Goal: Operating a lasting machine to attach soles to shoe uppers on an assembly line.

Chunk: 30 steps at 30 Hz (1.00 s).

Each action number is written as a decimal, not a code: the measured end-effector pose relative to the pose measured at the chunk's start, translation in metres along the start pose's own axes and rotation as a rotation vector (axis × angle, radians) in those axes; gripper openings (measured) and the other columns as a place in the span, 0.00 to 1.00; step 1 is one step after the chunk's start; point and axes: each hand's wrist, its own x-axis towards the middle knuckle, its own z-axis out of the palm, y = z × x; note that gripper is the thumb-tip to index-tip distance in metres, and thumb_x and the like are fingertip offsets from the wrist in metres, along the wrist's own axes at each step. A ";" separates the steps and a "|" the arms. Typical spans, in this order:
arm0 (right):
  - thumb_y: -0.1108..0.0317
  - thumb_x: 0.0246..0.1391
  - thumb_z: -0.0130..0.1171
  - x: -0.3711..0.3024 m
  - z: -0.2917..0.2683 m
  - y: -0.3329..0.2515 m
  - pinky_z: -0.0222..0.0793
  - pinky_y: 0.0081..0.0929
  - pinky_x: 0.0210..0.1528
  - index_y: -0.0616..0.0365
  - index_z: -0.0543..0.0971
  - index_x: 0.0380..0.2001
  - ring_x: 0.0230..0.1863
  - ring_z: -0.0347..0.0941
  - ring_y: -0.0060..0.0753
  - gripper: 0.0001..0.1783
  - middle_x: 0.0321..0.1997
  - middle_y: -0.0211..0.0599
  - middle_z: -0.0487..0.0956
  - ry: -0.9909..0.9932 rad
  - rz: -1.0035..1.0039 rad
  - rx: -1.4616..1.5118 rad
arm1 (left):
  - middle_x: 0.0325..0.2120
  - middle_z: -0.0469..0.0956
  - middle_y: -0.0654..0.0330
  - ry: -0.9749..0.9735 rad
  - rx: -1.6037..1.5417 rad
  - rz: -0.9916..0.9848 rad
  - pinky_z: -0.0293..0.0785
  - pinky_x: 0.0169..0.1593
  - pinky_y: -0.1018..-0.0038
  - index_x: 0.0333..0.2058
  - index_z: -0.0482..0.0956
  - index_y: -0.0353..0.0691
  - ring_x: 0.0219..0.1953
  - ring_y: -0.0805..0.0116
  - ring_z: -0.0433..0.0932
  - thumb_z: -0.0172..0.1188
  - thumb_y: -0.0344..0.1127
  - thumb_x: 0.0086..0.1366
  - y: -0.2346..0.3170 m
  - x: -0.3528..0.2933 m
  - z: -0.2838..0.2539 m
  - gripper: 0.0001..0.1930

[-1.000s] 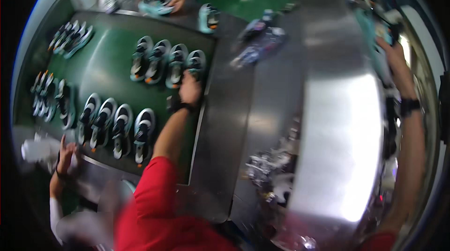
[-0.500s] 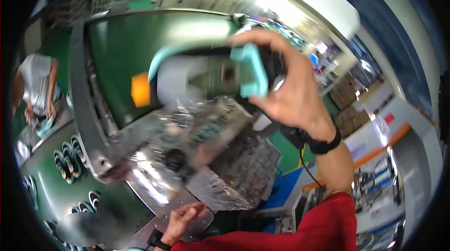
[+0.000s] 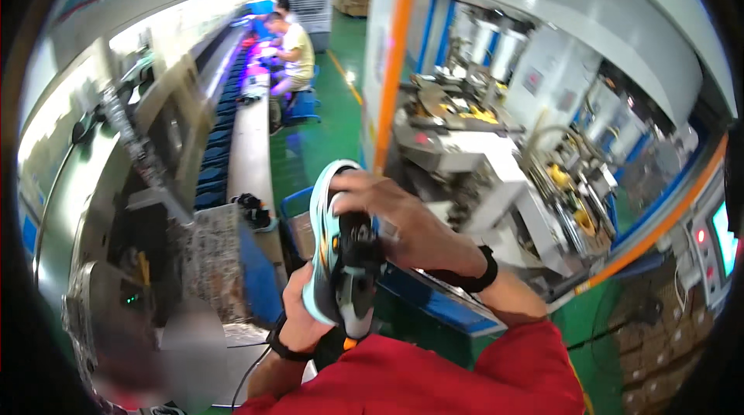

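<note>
A sneaker (image 3: 322, 283) with a pale teal sole and a black and grey upper is close in front of my red shirt. It is tilted on its side, with the sole toward the left and small orange accents on it. My left hand (image 3: 304, 314) grips its lower end, with the thumb along the sole. At its upper end, my right hand (image 3: 407, 221) curls its fingers over the shoe's edge and opening. Both wrists carry black bands.
Press machines (image 3: 488, 159) behind an orange-edged frame (image 3: 397, 51) stand at the right. A long conveyor (image 3: 249, 144) runs away at the left, with people (image 3: 298, 55) seated beside it. A foil-covered box (image 3: 213, 260) is near my left arm. A lit control screen (image 3: 725, 237) is far right.
My view has swung to the right, from the green belt to the press machines. The shoe, then in my outstretched right hand, is now close to me. My left hand, then empty, has taken hold.
</note>
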 end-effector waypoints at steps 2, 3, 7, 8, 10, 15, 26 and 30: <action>0.80 0.50 0.58 -0.073 -0.020 0.017 0.59 0.35 0.66 0.54 0.68 0.60 0.66 0.63 0.38 0.31 0.60 0.38 0.71 0.323 0.486 0.365 | 0.45 0.77 0.48 -0.063 -0.095 -0.071 0.76 0.50 0.62 0.56 0.67 0.33 0.44 0.53 0.79 0.41 0.53 0.68 -0.042 0.037 0.012 0.30; 0.71 0.53 0.59 -0.112 -0.032 0.034 0.65 0.33 0.61 0.56 0.62 0.64 0.63 0.66 0.34 0.34 0.59 0.39 0.72 0.447 0.506 0.549 | 0.47 0.77 0.49 -0.127 -0.119 -0.093 0.75 0.52 0.62 0.57 0.66 0.34 0.46 0.54 0.78 0.43 0.51 0.67 -0.065 0.059 0.019 0.29; 0.41 0.46 0.69 -0.232 -0.068 0.052 0.68 0.27 0.57 0.60 0.58 0.66 0.60 0.68 0.31 0.53 0.60 0.40 0.70 0.733 0.594 0.924 | 0.54 0.71 0.51 -0.171 0.101 -0.097 0.67 0.60 0.67 0.63 0.58 0.31 0.56 0.60 0.72 0.48 0.31 0.65 -0.156 0.134 0.059 0.28; 0.48 0.43 0.73 -0.251 -0.075 0.062 0.68 0.25 0.55 0.61 0.59 0.65 0.57 0.68 0.27 0.52 0.59 0.37 0.70 0.751 0.591 0.688 | 0.55 0.71 0.52 -0.220 0.361 0.011 0.66 0.60 0.69 0.64 0.55 0.31 0.56 0.62 0.72 0.49 0.30 0.64 -0.178 0.144 0.068 0.30; 0.67 0.39 0.74 -0.291 -0.089 0.082 0.68 0.24 0.52 0.62 0.69 0.58 0.50 0.71 0.24 0.40 0.51 0.32 0.75 1.032 0.800 0.456 | 0.57 0.69 0.52 -0.276 0.505 -0.059 0.62 0.60 0.72 0.67 0.48 0.30 0.56 0.67 0.69 0.55 0.30 0.64 -0.232 0.173 0.088 0.37; 0.75 0.40 0.67 -0.384 -0.138 0.090 0.69 0.21 0.46 0.64 0.75 0.49 0.41 0.73 0.22 0.28 0.42 0.32 0.78 1.441 0.899 0.315 | 0.59 0.67 0.49 -0.527 0.834 -0.420 0.67 0.57 0.71 0.67 0.53 0.37 0.57 0.64 0.69 0.54 0.52 0.68 -0.317 0.249 0.121 0.37; 0.80 0.39 0.58 -0.449 -0.186 0.059 0.69 0.22 0.46 0.66 0.74 0.49 0.42 0.71 0.25 0.27 0.44 0.34 0.75 1.684 1.145 -0.289 | 0.40 0.78 0.36 -0.275 1.542 -0.271 0.73 0.49 0.57 0.50 0.70 0.26 0.44 0.44 0.79 0.67 0.53 0.51 -0.517 0.500 0.105 0.37; 0.80 0.39 0.58 -0.460 -0.194 0.066 0.69 0.22 0.47 0.68 0.73 0.50 0.42 0.71 0.26 0.28 0.45 0.36 0.75 1.688 1.223 -0.426 | 0.51 0.69 0.34 -0.110 1.682 -0.107 0.69 0.56 0.53 0.60 0.52 0.26 0.53 0.35 0.70 0.60 0.33 0.53 -0.558 0.534 0.096 0.39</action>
